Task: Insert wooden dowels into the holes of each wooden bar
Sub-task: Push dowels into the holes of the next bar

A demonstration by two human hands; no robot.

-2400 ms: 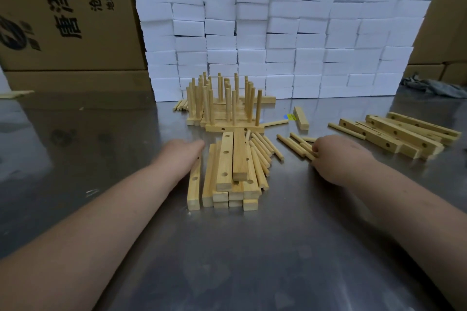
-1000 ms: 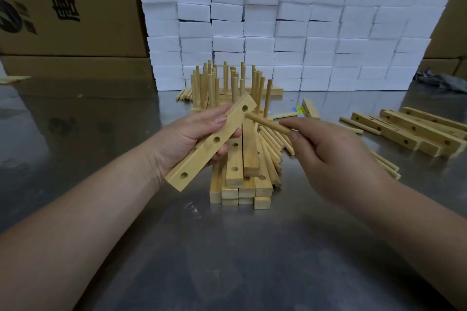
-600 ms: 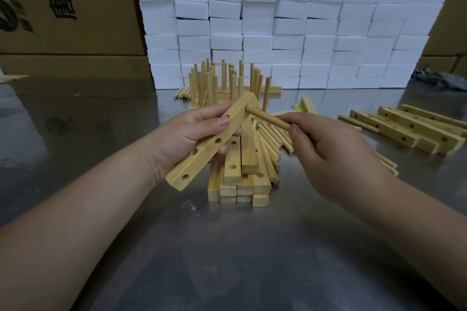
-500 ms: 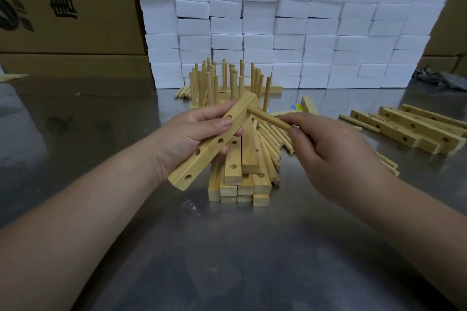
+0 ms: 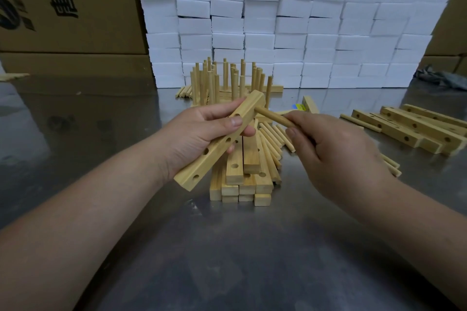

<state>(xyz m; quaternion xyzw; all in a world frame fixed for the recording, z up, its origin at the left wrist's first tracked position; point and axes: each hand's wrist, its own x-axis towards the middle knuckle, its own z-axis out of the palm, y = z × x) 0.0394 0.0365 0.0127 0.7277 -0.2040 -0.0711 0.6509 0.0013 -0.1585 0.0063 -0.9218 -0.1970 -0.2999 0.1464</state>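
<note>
Foam blocks (image 5: 290,20) back the doweled bars (image 5: 211,83); spare bars (image 5: 394,129) right.

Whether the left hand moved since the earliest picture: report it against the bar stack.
Yes: the left hand rose from the table beside the bar stack, now holding a bar above it.

head-worn view, facing down-forward, close over table (image 5: 75,134)
</note>
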